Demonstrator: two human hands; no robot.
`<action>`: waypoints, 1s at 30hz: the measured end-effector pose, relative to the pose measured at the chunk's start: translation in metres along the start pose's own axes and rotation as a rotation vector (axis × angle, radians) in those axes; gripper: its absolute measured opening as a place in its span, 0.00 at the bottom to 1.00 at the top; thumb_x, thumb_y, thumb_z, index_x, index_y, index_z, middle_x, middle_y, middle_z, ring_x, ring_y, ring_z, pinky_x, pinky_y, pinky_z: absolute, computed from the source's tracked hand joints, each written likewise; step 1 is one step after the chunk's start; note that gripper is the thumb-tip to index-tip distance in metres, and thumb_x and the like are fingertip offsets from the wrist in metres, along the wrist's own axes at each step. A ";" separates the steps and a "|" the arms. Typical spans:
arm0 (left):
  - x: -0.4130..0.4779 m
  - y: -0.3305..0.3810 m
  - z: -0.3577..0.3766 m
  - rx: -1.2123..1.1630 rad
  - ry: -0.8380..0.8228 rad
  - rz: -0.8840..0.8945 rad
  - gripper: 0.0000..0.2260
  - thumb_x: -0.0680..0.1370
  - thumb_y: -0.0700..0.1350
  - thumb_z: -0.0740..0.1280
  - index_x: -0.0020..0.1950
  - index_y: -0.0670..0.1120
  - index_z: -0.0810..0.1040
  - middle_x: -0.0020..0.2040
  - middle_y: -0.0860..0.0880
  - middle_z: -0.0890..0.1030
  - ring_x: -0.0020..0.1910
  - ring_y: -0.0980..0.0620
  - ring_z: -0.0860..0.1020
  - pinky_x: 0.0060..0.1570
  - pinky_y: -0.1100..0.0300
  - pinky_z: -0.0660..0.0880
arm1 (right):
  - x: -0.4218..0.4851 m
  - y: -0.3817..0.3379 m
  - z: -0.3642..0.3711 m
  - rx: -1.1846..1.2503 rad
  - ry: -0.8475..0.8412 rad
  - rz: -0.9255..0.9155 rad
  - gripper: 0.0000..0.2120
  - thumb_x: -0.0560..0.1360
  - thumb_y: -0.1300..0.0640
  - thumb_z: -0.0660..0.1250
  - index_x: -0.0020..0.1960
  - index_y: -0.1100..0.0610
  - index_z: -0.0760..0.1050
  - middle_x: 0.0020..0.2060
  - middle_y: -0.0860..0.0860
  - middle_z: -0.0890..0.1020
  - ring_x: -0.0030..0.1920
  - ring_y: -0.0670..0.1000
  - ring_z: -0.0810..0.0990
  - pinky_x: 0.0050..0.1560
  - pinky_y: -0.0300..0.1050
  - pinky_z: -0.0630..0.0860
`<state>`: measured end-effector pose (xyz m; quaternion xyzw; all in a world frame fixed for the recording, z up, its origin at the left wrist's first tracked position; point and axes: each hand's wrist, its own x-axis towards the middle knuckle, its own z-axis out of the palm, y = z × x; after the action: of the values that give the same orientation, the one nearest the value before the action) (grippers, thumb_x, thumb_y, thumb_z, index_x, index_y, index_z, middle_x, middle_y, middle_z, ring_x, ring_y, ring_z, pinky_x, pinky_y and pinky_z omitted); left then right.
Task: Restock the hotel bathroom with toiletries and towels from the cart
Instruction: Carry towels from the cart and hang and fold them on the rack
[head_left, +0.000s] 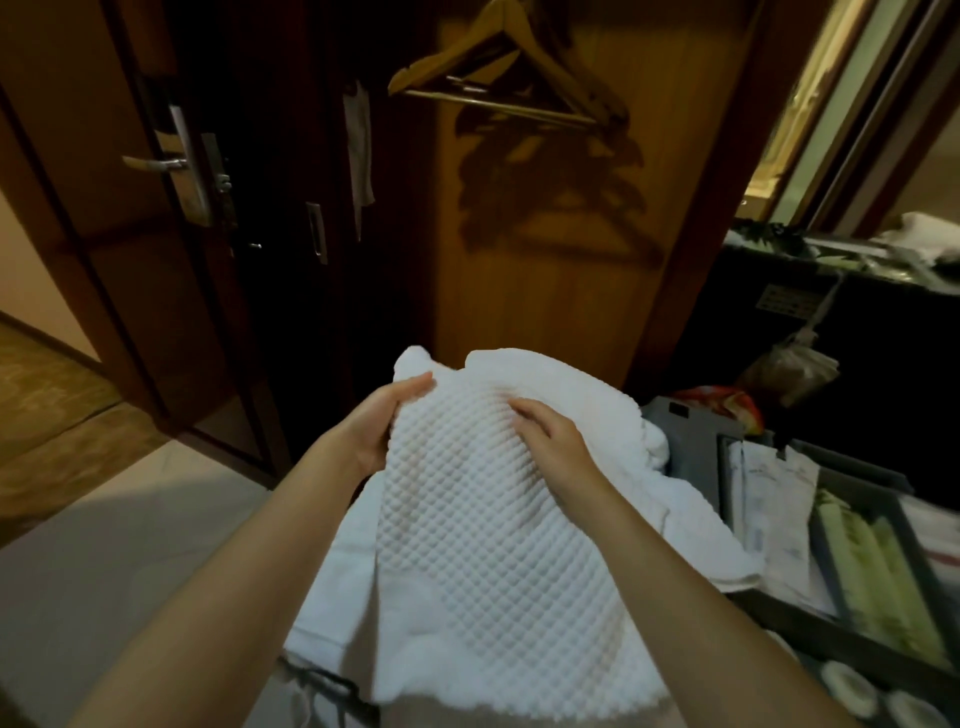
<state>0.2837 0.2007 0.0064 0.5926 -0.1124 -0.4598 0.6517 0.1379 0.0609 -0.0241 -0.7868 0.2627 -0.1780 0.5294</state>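
though apart, both hands (371, 434) (553, 441) on towel (493, 545)

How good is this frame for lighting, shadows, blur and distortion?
Head view: dim, warm light; the towel is brightest yet keeps its texture; the hangers throw a hard shadow on the wardrobe; the door edges bow from the wide lens; the upper right corner is blurred.
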 end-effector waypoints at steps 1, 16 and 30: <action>-0.003 0.008 0.005 -0.013 -0.002 0.032 0.14 0.76 0.51 0.65 0.50 0.41 0.78 0.36 0.45 0.83 0.38 0.47 0.81 0.43 0.53 0.77 | 0.000 -0.011 -0.002 0.089 0.009 -0.001 0.13 0.80 0.52 0.57 0.62 0.47 0.75 0.61 0.43 0.77 0.62 0.45 0.73 0.67 0.47 0.69; -0.036 0.091 0.053 -0.840 0.072 0.313 0.26 0.80 0.53 0.59 0.71 0.37 0.64 0.67 0.38 0.72 0.64 0.41 0.72 0.56 0.47 0.70 | -0.032 -0.113 -0.017 0.600 0.182 -0.161 0.14 0.80 0.60 0.54 0.42 0.57 0.77 0.35 0.53 0.80 0.32 0.48 0.78 0.34 0.39 0.75; -0.052 0.062 0.072 -1.053 -0.089 0.368 0.29 0.81 0.53 0.56 0.74 0.35 0.55 0.72 0.33 0.61 0.71 0.36 0.63 0.71 0.42 0.58 | -0.033 -0.068 0.041 0.916 -0.343 0.167 0.42 0.68 0.25 0.48 0.74 0.48 0.59 0.72 0.52 0.67 0.71 0.54 0.66 0.73 0.52 0.58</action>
<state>0.2340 0.1832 0.1013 0.1377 0.0038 -0.3571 0.9238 0.1501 0.1316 0.0232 -0.4676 0.1286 -0.1003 0.8688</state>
